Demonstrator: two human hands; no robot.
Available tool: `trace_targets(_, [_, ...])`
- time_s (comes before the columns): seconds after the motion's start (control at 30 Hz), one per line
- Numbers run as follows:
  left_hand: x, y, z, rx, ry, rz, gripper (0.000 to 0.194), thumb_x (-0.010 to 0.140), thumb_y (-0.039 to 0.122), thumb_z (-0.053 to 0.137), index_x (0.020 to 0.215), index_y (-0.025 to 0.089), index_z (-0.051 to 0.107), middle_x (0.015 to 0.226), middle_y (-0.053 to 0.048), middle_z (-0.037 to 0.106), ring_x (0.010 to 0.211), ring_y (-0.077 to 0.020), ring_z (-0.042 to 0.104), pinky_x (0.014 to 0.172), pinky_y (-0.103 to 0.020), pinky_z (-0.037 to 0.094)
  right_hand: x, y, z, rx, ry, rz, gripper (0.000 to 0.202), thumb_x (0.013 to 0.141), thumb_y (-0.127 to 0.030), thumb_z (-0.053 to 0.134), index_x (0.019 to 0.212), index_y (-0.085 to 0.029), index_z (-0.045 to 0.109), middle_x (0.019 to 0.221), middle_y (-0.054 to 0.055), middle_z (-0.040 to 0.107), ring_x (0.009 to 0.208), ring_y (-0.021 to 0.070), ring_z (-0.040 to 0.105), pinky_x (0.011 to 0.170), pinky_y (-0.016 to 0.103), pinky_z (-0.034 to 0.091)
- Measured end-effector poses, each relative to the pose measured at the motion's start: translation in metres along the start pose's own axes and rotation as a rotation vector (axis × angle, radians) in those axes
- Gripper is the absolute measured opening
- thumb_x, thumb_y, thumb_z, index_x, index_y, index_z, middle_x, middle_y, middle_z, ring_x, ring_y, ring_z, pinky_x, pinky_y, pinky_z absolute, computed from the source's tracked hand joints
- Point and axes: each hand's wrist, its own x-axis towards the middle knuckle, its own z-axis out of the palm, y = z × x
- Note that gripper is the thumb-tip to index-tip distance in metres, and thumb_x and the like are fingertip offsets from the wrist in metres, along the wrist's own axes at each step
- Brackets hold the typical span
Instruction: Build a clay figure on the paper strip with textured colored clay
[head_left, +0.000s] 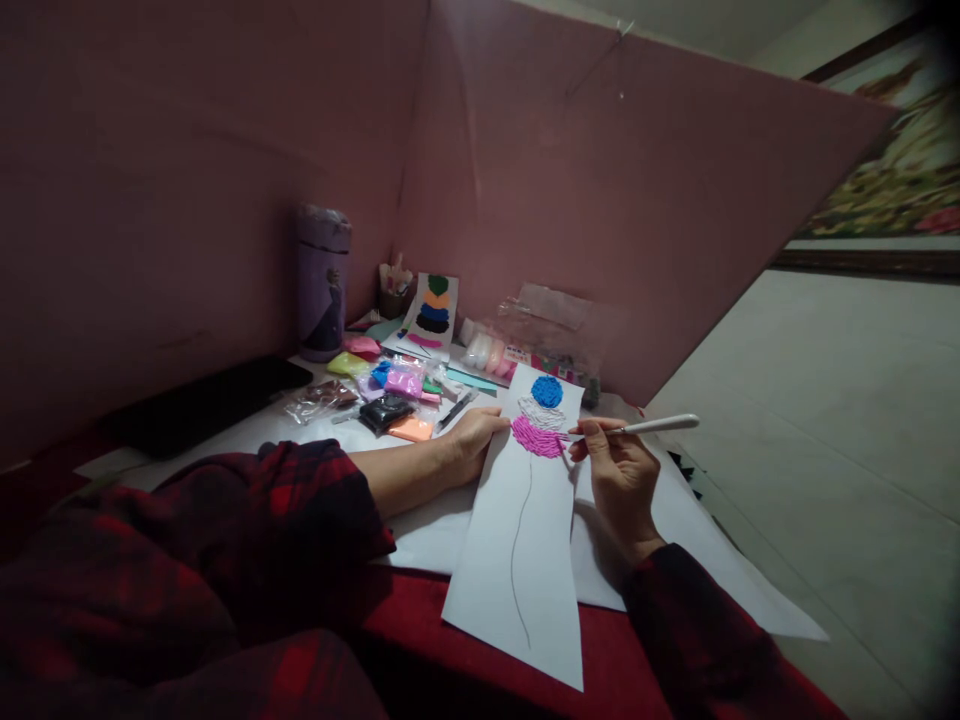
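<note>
A long white paper strip (495, 560) is held up by my left hand (476, 440), which grips its left edge. On its upper part sit a blue textured disc (547, 391), a white textured band (541, 413) and a pink textured band (538, 437). A thin pencil line curves down below them. My right hand (622, 480) is closed on a white-handled tool (664, 424), whose tip is at the right end of the pink band.
Clay packets in black (385, 411), orange (410, 429) and purple (405, 381) lie left of the strip. Behind them stand a purple bottle (322, 285) and a card with coloured shapes (454, 300). A black flat object (210, 400) lies far left.
</note>
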Motion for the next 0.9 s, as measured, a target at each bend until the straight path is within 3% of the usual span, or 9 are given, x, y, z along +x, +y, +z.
trace_targets(0.33, [-0.0015, -0.0001, -0.0001, 0.021, 0.010, 0.010, 0.011, 0.068, 0.004, 0.050, 0.069, 0.015, 0.052, 0.052, -0.002, 0.052, 0.046, -0.0151, 0.053, 0.051, -0.028, 0.044, 0.0001, -0.0020, 0.0000, 0.073, 0.075, 0.026, 0.017, 0.085, -0.031, 0.062, 0.080, -0.016, 0.065, 0.059, -0.001, 0.062, 0.049, 0.0122, 0.057, 0.051, 0.027, 0.048])
trace_targets(0.5, [-0.0014, 0.0002, 0.0002, 0.021, 0.009, 0.017, 0.012, 0.068, 0.004, 0.050, 0.068, 0.016, 0.050, 0.049, 0.000, 0.048, 0.045, -0.0143, 0.051, 0.050, -0.026, 0.044, -0.0024, -0.0042, -0.0007, 0.102, 0.035, 0.018, 0.016, 0.086, -0.030, 0.063, 0.078, -0.016, 0.066, 0.061, -0.001, 0.062, 0.049, 0.0118, 0.057, 0.049, 0.026, 0.047])
trace_targets(0.9, [-0.0038, 0.0027, 0.0035, 0.022, 0.022, 0.004, 0.013, 0.069, 0.002, 0.048, 0.069, 0.015, 0.050, 0.051, -0.001, 0.053, 0.044, -0.0148, 0.054, 0.047, -0.026, 0.044, -0.0002, 0.0000, -0.0002, 0.037, 0.017, 0.000, 0.018, 0.086, -0.031, 0.062, 0.078, -0.016, 0.066, 0.057, -0.001, 0.061, 0.047, 0.0123, 0.057, 0.049, 0.027, 0.047])
